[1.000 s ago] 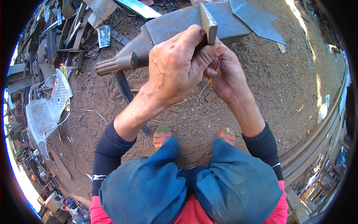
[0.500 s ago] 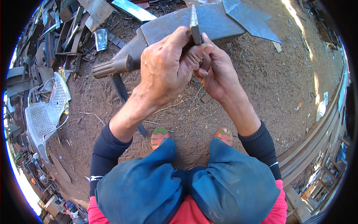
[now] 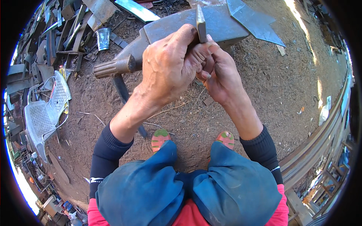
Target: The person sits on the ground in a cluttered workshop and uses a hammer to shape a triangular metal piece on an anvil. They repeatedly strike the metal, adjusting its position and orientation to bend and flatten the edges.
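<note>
Both of my hands meet in front of the anvil, with a narrow flat metal piece rising edge-on between them. My left hand is closed round its lower part, fingers curled inward. My right hand presses against the left fingers, its thumb and a fingertip at the base of the piece. The piece's lower end is hidden in the hands. To the left of my left hand, a hammer rests by the anvil's horn, its dark handle slanting down to the ground.
A pointed steel sheet juts over the anvil's right end. Scrap metal, a clear plastic cup and a broken white plastic chair lie at left. Long metal bars run along the right. My feet stand on bare dirt.
The metal piece tilts slightly differently and sits a little to the right in view. Both hands keep nearly the same grip; the whole view has shifted slightly.
</note>
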Demonstrator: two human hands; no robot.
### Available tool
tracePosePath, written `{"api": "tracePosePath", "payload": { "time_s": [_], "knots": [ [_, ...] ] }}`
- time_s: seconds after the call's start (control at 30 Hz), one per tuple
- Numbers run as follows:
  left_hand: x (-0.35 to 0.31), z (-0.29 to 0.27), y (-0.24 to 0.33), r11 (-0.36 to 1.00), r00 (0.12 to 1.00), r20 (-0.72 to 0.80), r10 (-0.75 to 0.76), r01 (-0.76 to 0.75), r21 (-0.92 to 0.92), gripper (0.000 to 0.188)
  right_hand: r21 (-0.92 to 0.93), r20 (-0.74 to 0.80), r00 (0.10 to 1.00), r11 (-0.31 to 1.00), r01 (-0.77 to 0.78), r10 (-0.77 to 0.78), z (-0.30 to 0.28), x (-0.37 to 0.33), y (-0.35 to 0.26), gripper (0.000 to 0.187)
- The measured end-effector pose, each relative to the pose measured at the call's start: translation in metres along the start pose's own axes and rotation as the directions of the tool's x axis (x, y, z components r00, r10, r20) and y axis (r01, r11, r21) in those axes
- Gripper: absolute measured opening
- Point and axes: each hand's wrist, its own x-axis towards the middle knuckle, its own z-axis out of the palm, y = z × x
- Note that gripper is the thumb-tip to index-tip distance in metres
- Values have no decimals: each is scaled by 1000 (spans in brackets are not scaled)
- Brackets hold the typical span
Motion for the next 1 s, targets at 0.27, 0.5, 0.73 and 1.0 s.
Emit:
{"api": "tracePosePath", "payload": {
  "time_s": [0.27,0.5,0.73,1.0],
  "knots": [
    [4,1,1,999,1000,6,8,-9,51,29,6,-9,1000,1000,4,-4,-1,2,0,34],
    [4,2,-1,998,1000,-4,30,-30,50,29,-7,26,1000,1000,5,-4,-5,4,1,35],
    [6,5,-2,997,994,-78,74,-74,11,29,-18,11,1000,1000,7,-6,-3,2,1,36],
    [4,0,3,1000,998,-53,20,-20,-9,26,-18,15,999,999,-31,31,-7,3,4,34]
  ]
}}
